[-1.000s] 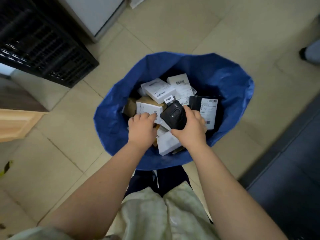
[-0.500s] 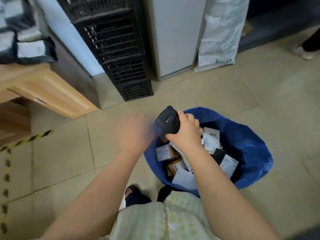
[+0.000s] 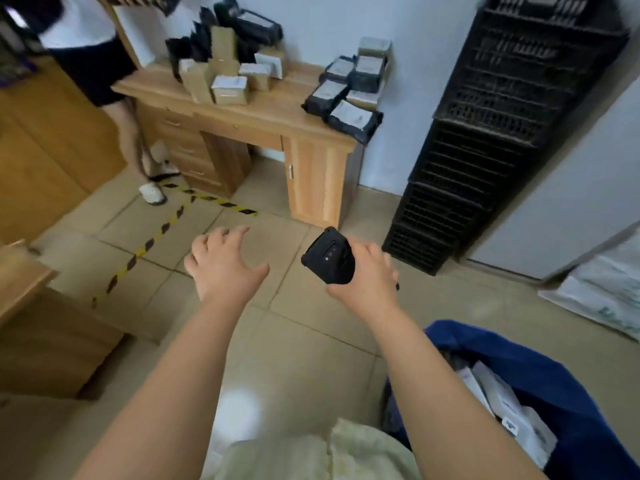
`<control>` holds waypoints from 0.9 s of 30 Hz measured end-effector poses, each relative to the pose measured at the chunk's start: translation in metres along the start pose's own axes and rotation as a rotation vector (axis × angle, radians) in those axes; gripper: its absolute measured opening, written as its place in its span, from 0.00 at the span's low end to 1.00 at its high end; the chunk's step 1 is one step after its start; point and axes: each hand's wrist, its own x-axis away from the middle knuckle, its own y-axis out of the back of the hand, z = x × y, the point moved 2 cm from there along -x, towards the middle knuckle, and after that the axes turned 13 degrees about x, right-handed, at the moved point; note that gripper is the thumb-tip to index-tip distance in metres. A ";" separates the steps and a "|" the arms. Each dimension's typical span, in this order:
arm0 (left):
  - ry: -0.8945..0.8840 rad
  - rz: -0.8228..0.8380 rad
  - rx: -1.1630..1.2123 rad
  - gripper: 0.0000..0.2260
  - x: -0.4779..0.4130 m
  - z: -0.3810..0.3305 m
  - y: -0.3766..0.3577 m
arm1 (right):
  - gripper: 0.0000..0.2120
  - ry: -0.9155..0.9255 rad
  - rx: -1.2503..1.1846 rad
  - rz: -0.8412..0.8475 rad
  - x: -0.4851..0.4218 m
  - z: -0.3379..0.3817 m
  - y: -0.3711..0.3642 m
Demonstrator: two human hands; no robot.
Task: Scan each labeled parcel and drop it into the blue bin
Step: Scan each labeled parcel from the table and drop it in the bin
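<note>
My right hand grips a black handheld scanner, held out over the tiled floor. My left hand is empty, its fingers spread, stretched forward toward the wooden desk. On the desk lie labeled parcels: brown and white boxes at the left and black mailer bags at the right end. The blue bin sits at the lower right behind my right arm, with several white-labeled parcels inside.
A tall stack of black crates stands right of the desk. Another person stands at the desk's left end. Yellow-black tape marks the floor. A wooden cabinet is at the left, a white sack at the far right.
My view swung up and left from the bin to the desk. My left hand came out of the bin empty and reaches forward. The scanner stays in my right hand.
</note>
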 end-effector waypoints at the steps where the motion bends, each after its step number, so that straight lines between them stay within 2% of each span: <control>1: 0.029 -0.028 0.021 0.32 -0.003 0.022 0.021 | 0.37 0.048 0.010 0.002 0.000 0.029 -0.004; 9: 0.252 -0.226 0.117 0.32 -0.010 0.216 0.183 | 0.39 0.410 0.065 0.015 0.017 0.271 -0.050; 15: 0.361 -0.328 0.106 0.32 0.014 0.342 0.252 | 0.43 0.658 0.096 0.094 0.059 0.425 -0.118; 27: 0.636 -0.404 0.005 0.30 0.065 0.472 0.300 | 0.42 0.968 0.187 0.259 0.117 0.585 -0.211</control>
